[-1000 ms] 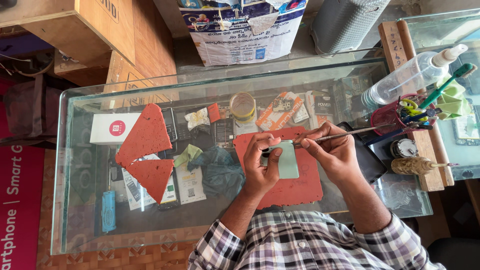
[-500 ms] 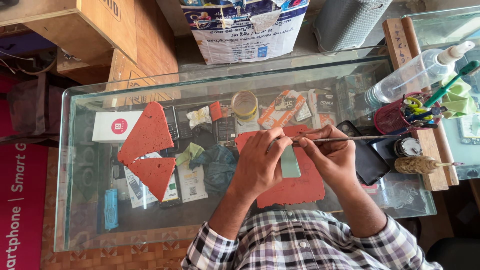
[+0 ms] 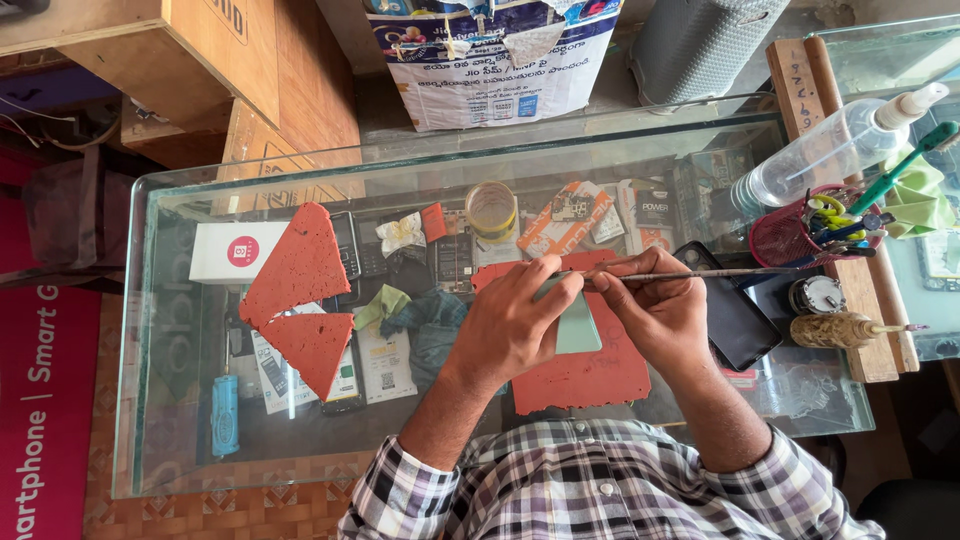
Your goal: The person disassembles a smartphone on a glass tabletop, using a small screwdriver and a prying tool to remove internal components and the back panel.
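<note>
Both hands closed: left hand gripping pale-green phone, right hand pinching thin tool

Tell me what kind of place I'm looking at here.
Probably a small phone repair counter. The left hand steadies a pale green phone on a red work mat, the right hand works it with a thin tool, and old handsets lie under the glass counter.

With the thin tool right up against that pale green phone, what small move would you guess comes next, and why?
Probably a slight push of the thin metal tool along the top edge of the pale green phone. The right hand holds the tool's tip there, while the left hand steadies the phone on the red foam mat.
</note>
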